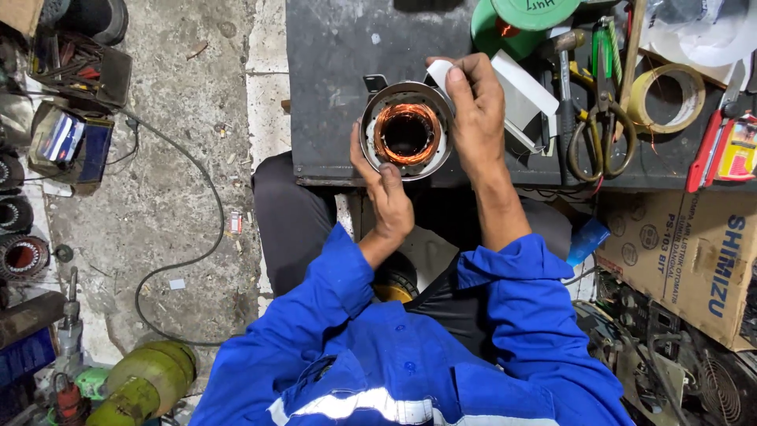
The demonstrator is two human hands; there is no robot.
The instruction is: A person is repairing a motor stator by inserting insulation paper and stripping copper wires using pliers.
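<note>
Far left on the floor sit a few spare stators [22,256] and a tool box [79,67], with a black cable [177,260] looping over the concrete and a green cylinder [150,386] near my knee. My left hand [386,193] is cupped under the near edge of the stator [406,130], fingers curled against its steel shell, holding it steady at the front edge of the dark table [339,47]. The stator stands open end up, copper winding [406,134] glowing inside the ring. My right hand [473,110] lies over its right rim, thumb and fingers pinched on a white paper strip [438,75] at the top of the rim. Just beside that hand lies a white sheet [524,87]. Further right on the table are a hammer [564,71], scissors [603,118], a tape roll [666,99] and a green wire spool [520,20]. A cardboard box [686,252] stands below the table at the right
</note>
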